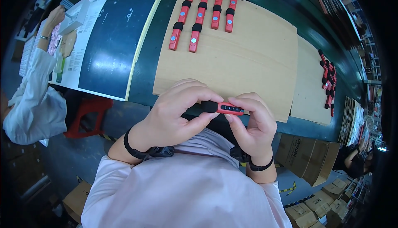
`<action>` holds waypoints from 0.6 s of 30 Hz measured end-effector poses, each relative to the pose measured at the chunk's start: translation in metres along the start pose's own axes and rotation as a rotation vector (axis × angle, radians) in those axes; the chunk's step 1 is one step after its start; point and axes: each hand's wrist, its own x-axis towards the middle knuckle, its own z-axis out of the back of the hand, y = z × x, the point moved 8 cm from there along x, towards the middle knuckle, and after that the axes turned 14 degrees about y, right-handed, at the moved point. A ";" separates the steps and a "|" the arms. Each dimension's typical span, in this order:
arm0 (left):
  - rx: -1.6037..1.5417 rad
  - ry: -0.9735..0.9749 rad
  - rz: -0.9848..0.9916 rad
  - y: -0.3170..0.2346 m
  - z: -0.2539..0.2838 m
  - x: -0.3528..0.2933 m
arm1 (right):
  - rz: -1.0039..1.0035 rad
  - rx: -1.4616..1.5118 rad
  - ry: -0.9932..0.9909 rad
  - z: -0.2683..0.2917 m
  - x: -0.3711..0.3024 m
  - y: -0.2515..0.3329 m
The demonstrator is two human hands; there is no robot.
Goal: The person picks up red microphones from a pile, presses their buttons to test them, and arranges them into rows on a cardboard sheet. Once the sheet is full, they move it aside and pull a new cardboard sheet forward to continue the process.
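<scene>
Over the near edge of the cardboard, I hold a small red microphone [231, 109] level between both hands. Its black foam cap points left, and a dark panel with small buttons or lights faces up. My left hand [176, 110] pinches the foam end between thumb and fingers. The other end is gripped by the thumb and fingertips of my right hand [255, 122]. Similar red microphones with black caps lie in rows [194, 41] on the far left part of the cardboard sheet [236, 66], each with a pale round spot on its body.
A heap of red and black microphones [328, 81] lies on a second cardboard sheet [311, 78] at the right. To the left, a co-worker's hand [54, 17] handles a white box [76, 16] beside a dark blue mat [118, 41]. Below stand a red stool [89, 118] and an open carton [306, 157].
</scene>
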 end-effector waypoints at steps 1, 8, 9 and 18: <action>0.001 0.001 0.000 0.000 0.000 0.000 | 0.002 -0.012 0.001 0.000 0.000 0.001; -0.157 -0.015 0.098 0.000 -0.001 0.004 | 0.026 -0.042 -0.026 0.003 -0.002 0.003; -0.157 -0.013 0.097 0.001 -0.001 0.004 | 0.045 -0.051 -0.024 0.003 -0.002 0.004; 0.070 0.013 -0.034 -0.008 -0.003 0.010 | -0.043 0.094 -0.005 0.004 -0.006 -0.006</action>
